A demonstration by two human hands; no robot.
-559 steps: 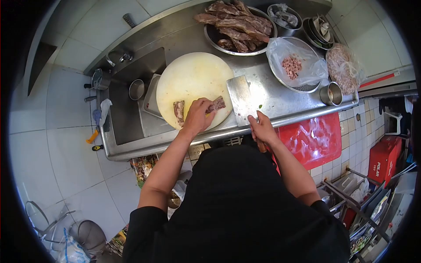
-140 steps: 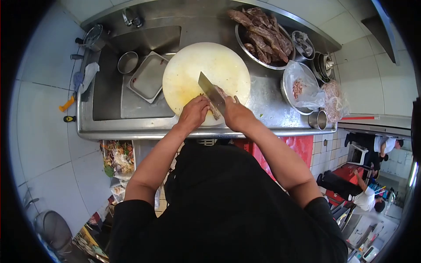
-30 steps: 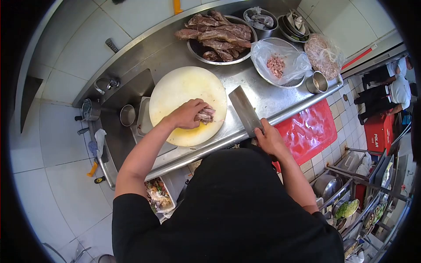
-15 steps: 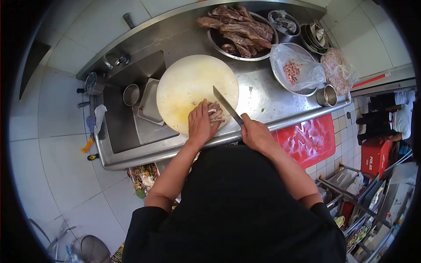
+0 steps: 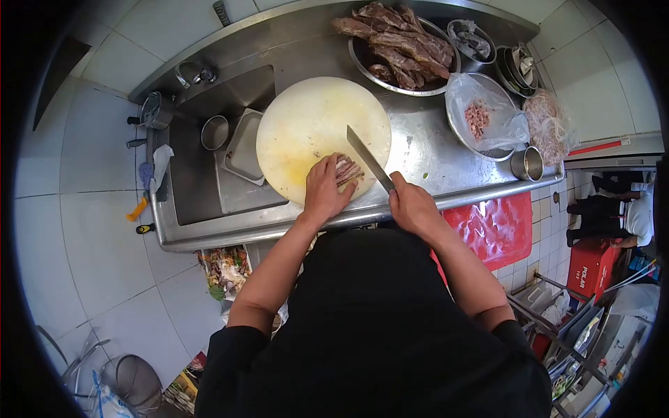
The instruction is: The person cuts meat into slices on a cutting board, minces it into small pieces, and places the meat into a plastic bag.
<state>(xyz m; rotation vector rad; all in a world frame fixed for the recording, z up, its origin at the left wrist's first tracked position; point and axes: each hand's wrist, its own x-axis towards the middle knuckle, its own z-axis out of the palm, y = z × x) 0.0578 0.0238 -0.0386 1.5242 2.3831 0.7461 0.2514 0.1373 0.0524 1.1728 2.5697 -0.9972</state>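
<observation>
On the cutting board (image 5: 306, 118), left fingers (image 5: 327, 169) press together atop the sliced meat (image 5: 350, 169); right hand (image 5: 412, 205) grips the cleaver (image 5: 368, 159)

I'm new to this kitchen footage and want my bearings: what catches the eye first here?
The cleaver, gripped in the right hand, stands edge-down beside the left hand. That hand pins a small pile of sliced meat on the round pale cutting board near the steel counter's front edge. Farther back and to the right, a big metal bowl is heaped with long dark meat strips.
</observation>
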